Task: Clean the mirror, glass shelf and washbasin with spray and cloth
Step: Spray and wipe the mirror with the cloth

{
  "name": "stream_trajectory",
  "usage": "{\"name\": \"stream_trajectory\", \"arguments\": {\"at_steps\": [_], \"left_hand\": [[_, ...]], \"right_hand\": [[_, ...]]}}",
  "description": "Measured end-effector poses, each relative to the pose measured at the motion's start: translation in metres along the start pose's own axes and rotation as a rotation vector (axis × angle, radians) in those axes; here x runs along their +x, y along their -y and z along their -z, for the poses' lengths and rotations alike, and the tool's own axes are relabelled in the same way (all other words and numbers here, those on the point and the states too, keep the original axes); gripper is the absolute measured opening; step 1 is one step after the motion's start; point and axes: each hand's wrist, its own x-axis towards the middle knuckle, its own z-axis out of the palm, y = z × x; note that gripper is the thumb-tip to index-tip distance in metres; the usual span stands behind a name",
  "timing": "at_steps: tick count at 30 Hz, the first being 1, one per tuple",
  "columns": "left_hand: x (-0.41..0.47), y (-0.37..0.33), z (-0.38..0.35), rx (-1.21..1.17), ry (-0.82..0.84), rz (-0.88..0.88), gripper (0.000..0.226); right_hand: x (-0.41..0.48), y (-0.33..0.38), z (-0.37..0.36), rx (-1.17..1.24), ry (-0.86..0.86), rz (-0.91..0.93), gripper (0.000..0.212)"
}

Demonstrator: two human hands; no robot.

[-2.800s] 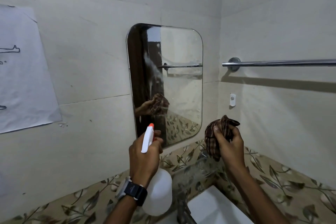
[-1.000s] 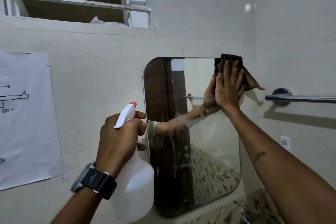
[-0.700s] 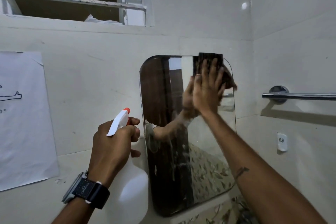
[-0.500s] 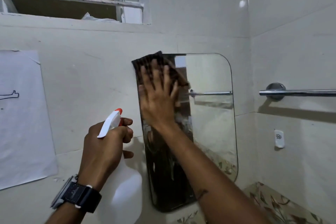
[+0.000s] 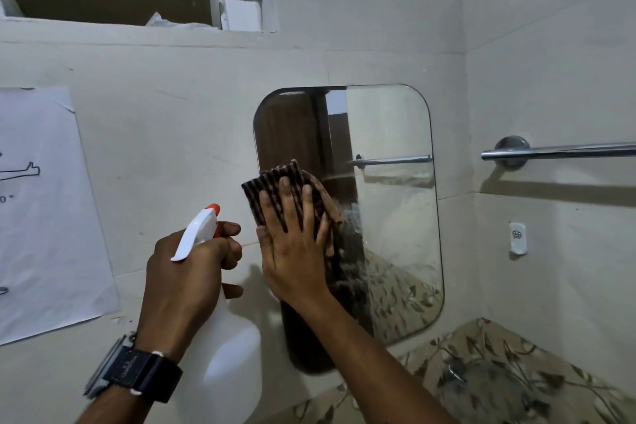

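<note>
— Head view, leftmost: left hand point(image 5: 187, 272) wrapped round white spray bottle point(image 5: 220, 348), parked aside, nozzle toward wall, ready for respraying?

— Likely. Further right: right hand point(image 5: 292, 248) spread flat, pinning checked cloth point(image 5: 292, 189) against mirror point(image 5: 347, 210) left edge, for even wiping pressure.

Rounded-corner frameless mirror point(image 5: 389, 217) mounted upright on the beige wall, streaky and wet across its lower half, upper part clearer. Brown striped cloth point(image 5: 275, 182) pressed flat against the mirror's left edge around mid-height, slightly overlapping onto the wall, spread under an open palm. White plastic spray bottle point(image 5: 223, 354) with white trigger head and orange nozzle tip held upright left of the mirror's lower left corner, nozzle aimed at the wall.
</note>
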Motion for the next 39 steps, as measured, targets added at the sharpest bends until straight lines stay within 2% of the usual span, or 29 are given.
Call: {"name": "stream_trajectory", "arguments": {"at_steps": [6,11,14,16,19,24,27,31,33,39], "left_hand": [[-0.004,0.001,-0.01,-0.015,0.021,0.01,0.052],[-0.004,0.007,-0.008,-0.027,0.027,0.011,0.046],[-0.003,0.01,-0.005,-0.015,0.028,0.026,0.048],[0.0,0.013,-0.003,-0.013,0.021,0.03,0.047],[0.002,0.018,-0.003,-0.019,0.008,0.044,0.049],[-0.001,0.026,-0.004,-0.016,0.01,0.068,0.049],[-0.003,0.03,-0.005,-0.018,0.013,0.075,0.048],[-0.005,0.035,-0.007,-0.026,0.027,0.078,0.046],[-0.006,0.036,-0.006,-0.024,0.028,0.074,0.052],[-0.01,0.04,0.008,0.013,0.008,0.086,0.053]], "right_hand": [[0.01,-0.022,0.01,-0.008,-0.014,0.044,0.058],[0.031,-0.113,0.023,-0.041,-0.148,-0.264,0.057],[0.044,-0.183,0.04,0.029,-0.172,-0.457,0.059],[0.046,-0.215,0.049,0.08,-0.16,-0.496,0.061],[0.043,-0.233,0.051,0.101,-0.162,-0.443,0.06],[0.032,-0.196,0.037,0.02,-0.17,-0.47,0.059],[0.004,-0.138,0.025,0.001,-0.125,-0.346,0.058],[-0.041,-0.037,0.0,0.048,0.054,-0.107,0.06],[-0.054,-0.006,-0.012,0.06,0.073,-0.066,0.062],[-0.061,-0.004,-0.014,0.015,0.072,-0.084,0.058]]}}
